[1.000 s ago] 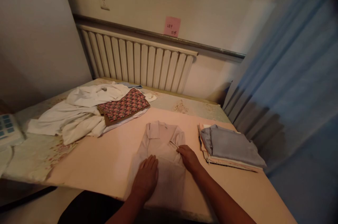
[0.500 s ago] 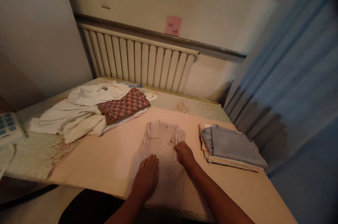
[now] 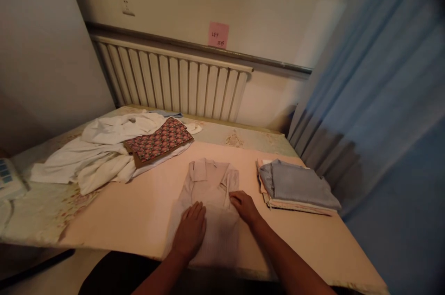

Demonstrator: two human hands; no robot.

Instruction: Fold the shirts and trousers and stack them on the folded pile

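A pale greyish-pink collared shirt (image 3: 219, 234) lies partly folded on the pink cloth in front of me, its collar pointing away and its lower part turned up over the front. My left hand (image 3: 190, 232) rests flat on the left side of the folded part, fingers stretched out together. At the shirt's right edge, just below the sleeve, my right hand (image 3: 245, 206) has its fingers curled and pressed together on the fabric. The fingertips' exact hold is partly hidden.
To the right sits a stack of folded clothes (image 3: 302, 186) with a grey one on top. Rumpled white cloth (image 3: 100, 146) and a red patterned folded piece (image 3: 160, 142) lie left. A radiator (image 3: 174, 81) stands behind; a blue curtain (image 3: 365, 100) hangs at right.
My right hand has let the sleeve area settle and now sits slightly lower along the shirt's right edge. The left hand stays flat on the shirt. The view has shifted slightly right.
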